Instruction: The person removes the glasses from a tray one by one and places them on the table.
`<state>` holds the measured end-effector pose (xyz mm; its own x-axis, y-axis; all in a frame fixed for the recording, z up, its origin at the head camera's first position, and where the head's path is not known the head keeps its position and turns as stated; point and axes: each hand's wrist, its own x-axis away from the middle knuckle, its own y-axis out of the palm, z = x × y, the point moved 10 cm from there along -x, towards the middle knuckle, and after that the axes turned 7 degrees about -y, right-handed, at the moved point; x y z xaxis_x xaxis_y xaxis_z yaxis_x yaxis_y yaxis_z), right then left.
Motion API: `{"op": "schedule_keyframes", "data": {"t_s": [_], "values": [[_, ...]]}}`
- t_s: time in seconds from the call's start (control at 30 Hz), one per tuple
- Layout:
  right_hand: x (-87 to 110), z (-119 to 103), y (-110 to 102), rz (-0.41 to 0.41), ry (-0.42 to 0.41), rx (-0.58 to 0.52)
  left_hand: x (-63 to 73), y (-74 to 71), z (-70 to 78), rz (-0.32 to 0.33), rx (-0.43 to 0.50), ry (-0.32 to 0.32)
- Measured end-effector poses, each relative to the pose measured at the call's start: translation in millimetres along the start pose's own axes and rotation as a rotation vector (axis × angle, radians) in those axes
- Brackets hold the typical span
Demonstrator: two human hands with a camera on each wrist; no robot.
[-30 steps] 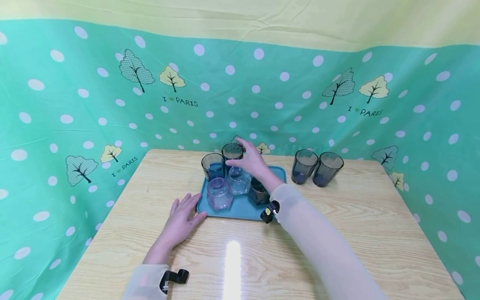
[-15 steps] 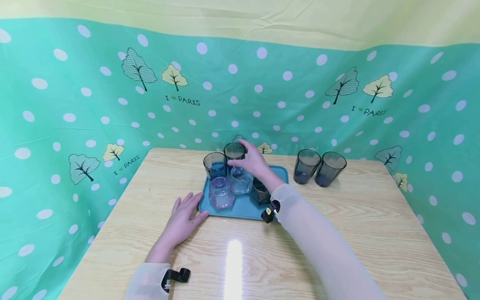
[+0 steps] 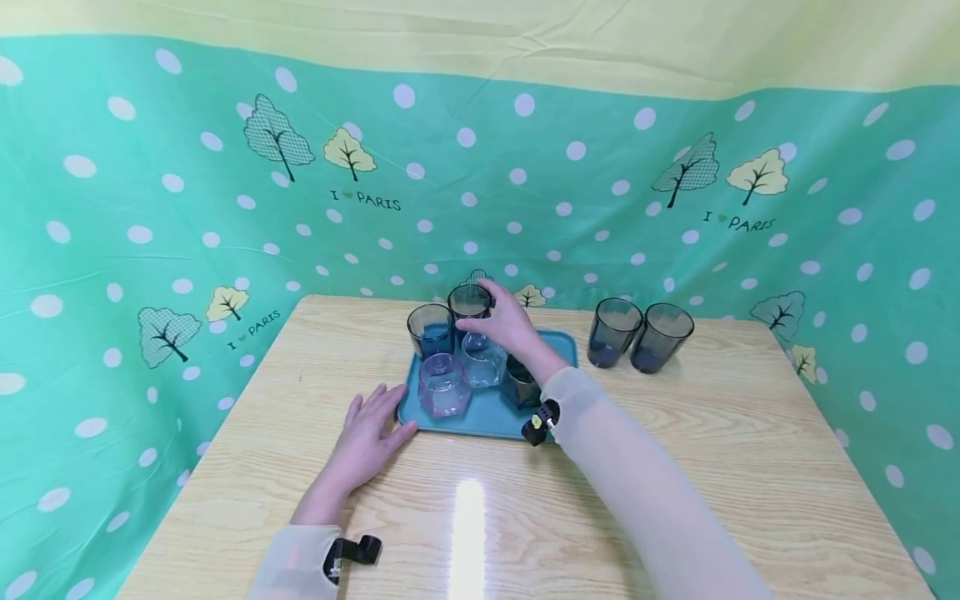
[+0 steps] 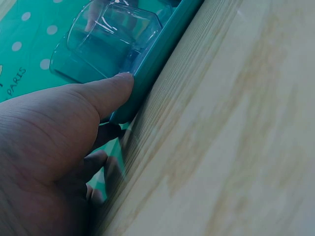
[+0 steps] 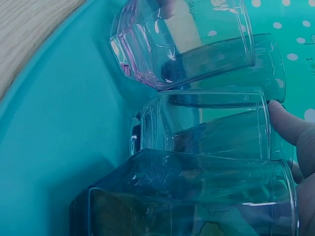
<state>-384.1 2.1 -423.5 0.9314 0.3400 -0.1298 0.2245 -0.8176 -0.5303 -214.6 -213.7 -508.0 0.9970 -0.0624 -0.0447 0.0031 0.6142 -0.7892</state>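
A blue tray [image 3: 483,419] carries several glasses. My right hand [image 3: 510,322] reaches over the tray and grips a tall dark tumbler [image 3: 467,302] at the back, thumb on the near side and fingers at the far rim. To its left stands another tall dark tumbler [image 3: 431,333]. In front are a pink-tinted glass [image 3: 443,392], a clear glass [image 3: 482,364] and a short dark glass [image 3: 519,385], partly behind my right wrist. My left hand [image 3: 367,442] rests at the tray's front left corner, fingers extended; the left wrist view shows its thumb [image 4: 115,93] against the rim.
Two more tall dark tumblers [image 3: 613,333] stand close together on the wooden table [image 3: 750,467], right of the tray. A green dotted cloth [image 3: 480,183] hangs behind the table and along both sides. A bright light reflection lies on the table's near part.
The head view has shifted slightly, so everything sits a little further right. Both hands keep their places, the right at the back tumbler and the left at the tray corner.
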Motion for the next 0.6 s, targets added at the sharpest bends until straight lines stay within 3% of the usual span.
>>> {"op": "schedule_keyframes", "data": {"t_s": [0.6], "values": [[0.9,-0.4,0.0,0.009,0.002,-0.022,-0.7,0.6,-1.6,0.0,-0.004,0.002]]}}
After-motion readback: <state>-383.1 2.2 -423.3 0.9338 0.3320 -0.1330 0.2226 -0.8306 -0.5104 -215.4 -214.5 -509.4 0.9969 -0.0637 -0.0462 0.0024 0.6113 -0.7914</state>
